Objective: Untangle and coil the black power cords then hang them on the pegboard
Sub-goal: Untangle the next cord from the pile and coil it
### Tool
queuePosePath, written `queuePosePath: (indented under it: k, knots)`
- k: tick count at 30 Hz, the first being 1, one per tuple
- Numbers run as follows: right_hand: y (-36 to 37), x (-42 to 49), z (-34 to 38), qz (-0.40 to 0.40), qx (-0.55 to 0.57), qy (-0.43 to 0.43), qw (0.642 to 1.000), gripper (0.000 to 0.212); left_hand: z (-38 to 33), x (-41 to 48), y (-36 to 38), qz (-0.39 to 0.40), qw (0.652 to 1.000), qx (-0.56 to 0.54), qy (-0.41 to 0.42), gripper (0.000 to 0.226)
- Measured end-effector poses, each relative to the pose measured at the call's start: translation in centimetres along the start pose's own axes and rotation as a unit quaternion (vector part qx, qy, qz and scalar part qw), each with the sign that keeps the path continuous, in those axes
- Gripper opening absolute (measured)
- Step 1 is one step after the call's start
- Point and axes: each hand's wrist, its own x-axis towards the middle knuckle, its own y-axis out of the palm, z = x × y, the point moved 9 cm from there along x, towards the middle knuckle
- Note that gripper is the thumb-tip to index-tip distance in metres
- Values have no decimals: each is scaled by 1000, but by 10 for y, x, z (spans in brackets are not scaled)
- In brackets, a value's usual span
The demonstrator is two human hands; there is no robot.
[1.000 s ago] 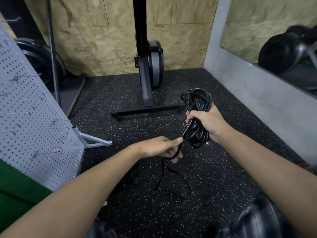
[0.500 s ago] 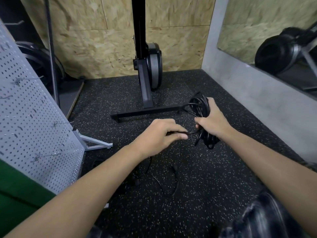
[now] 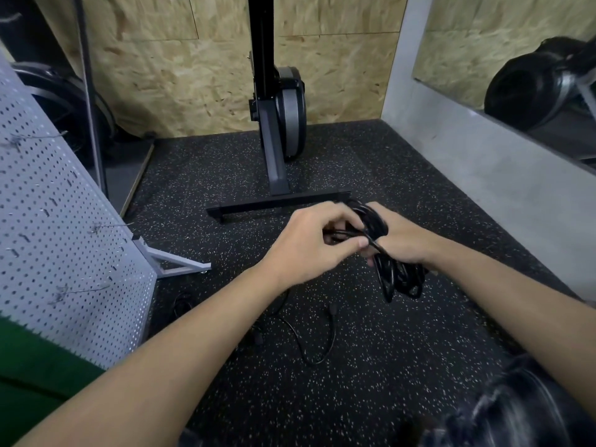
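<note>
A coiled black power cord [image 3: 398,275] hangs in front of me above the speckled floor. My right hand [image 3: 403,241] grips the middle of the bundle. My left hand [image 3: 314,241] pinches a strand of the cord's loose end right against the coil, fingers curled round it. The rest of that black cord tail [image 3: 317,346] trails down onto the floor and ends in a plug [image 3: 332,308]. The grey pegboard [image 3: 54,240] leans at the left with bare wire hooks [image 3: 111,225] sticking out.
A black machine stand [image 3: 277,201] with a crossbar foot stands on the floor just beyond my hands. The pegboard's metal foot [image 3: 175,264] juts out at the left. A grey ledge [image 3: 483,175] runs along the right. Green fabric [image 3: 35,372] fills the lower left corner.
My left hand has risen from below the coil and moved right until it meets the bundle, drawing the loose end with it. The right hand has lowered the coil a little.
</note>
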Motion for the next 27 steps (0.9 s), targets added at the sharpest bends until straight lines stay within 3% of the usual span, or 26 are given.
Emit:
queuePosePath:
  k: [4, 8, 12, 14, 18, 23, 27]
  knots:
    - [20, 0, 2, 66, 82, 7, 994, 53, 3, 4, -10, -39, 998, -42, -26, 19]
    - [41, -13, -1, 137, 233, 78, 960, 23, 16, 3, -15, -65, 991, -94, -65, 20]
    - [59, -20, -1, 185, 329, 114, 919, 105, 22, 1, -21, -82, 989, -98, -74, 20]
    - [64, -22, 6, 205, 350, 93, 909, 113, 20, 2, -20, -66, 992, -85, -70, 16]
    - [63, -21, 13, 215, 350, 58, 910, 63, 25, 4, -18, -18, 997, -48, -65, 4]
    - [62, -19, -8, 220, 305, 121, 919, 44, 27, 2, -10, 54, 997, -20, -52, 27]
    - [55, -17, -11, 200, 303, 131, 922, 40, 25, -4, -19, -44, 998, 35, -27, 21]
